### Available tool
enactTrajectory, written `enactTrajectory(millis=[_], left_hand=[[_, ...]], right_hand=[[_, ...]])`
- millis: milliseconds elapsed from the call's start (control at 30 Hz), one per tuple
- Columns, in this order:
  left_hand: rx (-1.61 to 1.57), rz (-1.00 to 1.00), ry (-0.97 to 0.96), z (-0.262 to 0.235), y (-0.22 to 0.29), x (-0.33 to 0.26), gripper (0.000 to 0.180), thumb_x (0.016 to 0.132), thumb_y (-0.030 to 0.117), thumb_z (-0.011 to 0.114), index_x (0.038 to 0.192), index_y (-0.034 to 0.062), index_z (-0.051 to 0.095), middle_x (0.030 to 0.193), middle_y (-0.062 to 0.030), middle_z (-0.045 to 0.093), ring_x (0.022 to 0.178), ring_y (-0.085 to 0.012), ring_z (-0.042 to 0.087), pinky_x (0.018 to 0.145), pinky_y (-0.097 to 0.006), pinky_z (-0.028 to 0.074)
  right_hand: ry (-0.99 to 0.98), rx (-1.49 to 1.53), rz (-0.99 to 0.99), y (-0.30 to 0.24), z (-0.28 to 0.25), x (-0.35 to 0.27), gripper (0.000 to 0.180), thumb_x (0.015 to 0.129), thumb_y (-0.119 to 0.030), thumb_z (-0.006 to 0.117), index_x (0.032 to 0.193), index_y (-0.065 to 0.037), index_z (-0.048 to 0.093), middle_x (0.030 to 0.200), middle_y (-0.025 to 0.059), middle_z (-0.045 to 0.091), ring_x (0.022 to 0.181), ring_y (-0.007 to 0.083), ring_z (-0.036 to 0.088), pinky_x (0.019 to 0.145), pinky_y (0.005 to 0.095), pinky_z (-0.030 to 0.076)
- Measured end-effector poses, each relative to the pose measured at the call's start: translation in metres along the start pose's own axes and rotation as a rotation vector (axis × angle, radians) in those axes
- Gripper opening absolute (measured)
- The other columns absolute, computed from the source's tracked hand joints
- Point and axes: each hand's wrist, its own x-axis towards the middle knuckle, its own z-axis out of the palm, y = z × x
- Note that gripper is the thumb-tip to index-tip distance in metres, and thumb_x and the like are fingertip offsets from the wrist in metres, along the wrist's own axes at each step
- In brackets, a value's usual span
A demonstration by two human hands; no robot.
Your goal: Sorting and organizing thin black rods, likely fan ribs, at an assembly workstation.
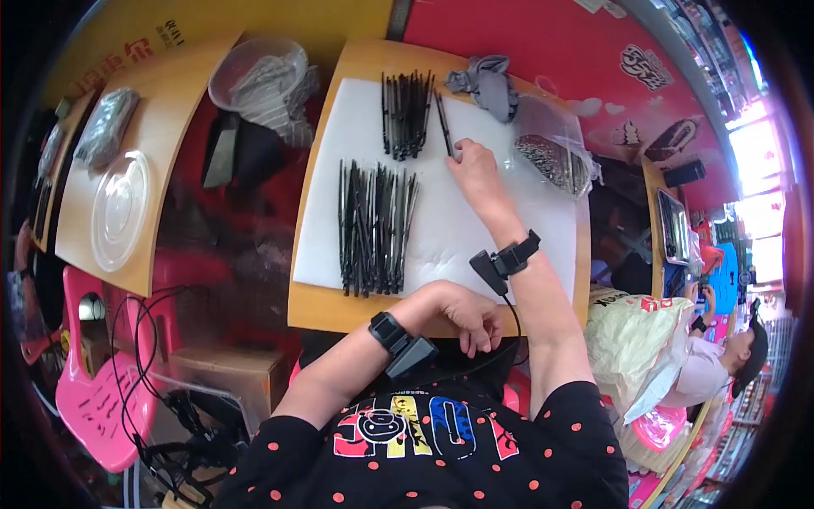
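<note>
Pinching the near end of a slim black rod [444,124], the right hand [476,172] works over a white sheet [449,233], just right of the farther rod bundle [406,114]; the left hand [471,316], fingers loosely bent, seemingly unladen, is by the table edge [339,319].

You look through the left head camera, steeply down and forward from above your shirt [441,475]. The bench [339,317] sits near, mid-view, with your left hand [471,316] and right hand [477,172] wholly in frame; the red wall [517,34] rises at the top. The wide fisheye bends straight edges toward its dark rim.
</note>
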Motion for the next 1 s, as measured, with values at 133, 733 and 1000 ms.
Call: enactTrajectory(millis=[133, 733, 1000], left_hand=[[-0.058, 0.012, 0.001, 0.004, 0.022, -0.012, 0.024, 0.086, 0.016, 0.063, 0.104, 0.0011, 0.057, 0.089, -0.0059, 0.063, 0.076, -0.0147, 0.065, 0.064, -0.025, 0.053], [-0.484, 0.492, 0.932, -0.001, 0.042, -0.008, 0.017, 0.088, 0.021, 0.062, 0.085, 0.0053, 0.055, 0.069, -0.0015, 0.056, 0.055, -0.008, 0.052, 0.047, -0.019, 0.037], [-0.47, 0.537, 0.985, -0.007, 0.038, -0.007, 0.015, 0.09, 0.018, 0.059, 0.094, 0.0034, 0.059, 0.081, -0.003, 0.06, 0.073, -0.0084, 0.056, 0.059, -0.02, 0.044]], right_hand=[[-0.066, -0.102, 0.113, 0.011, -0.029, -0.015, 0.029, 0.07, -0.016, 0.064, 0.093, 0.002, 0.066, 0.084, 0.0221, 0.065, 0.081, 0.0332, 0.064, 0.077, 0.0356, 0.051], [-0.166, 0.698, 0.445, 0.037, -0.123, -0.207, 0.026, 0.08, -0.013, 0.069, 0.098, 0.004, 0.063, 0.073, 0.0019, 0.061, 0.065, 0.0051, 0.053, 0.06, 0.0231, 0.045], [-0.1, 0.579, 0.413, 0.023, -0.117, -0.196, 0.018, 0.079, -0.01, 0.069, 0.09, 0.002, 0.064, 0.071, -0.0001, 0.06, 0.063, 0.0044, 0.052, 0.057, 0.0216, 0.044]])
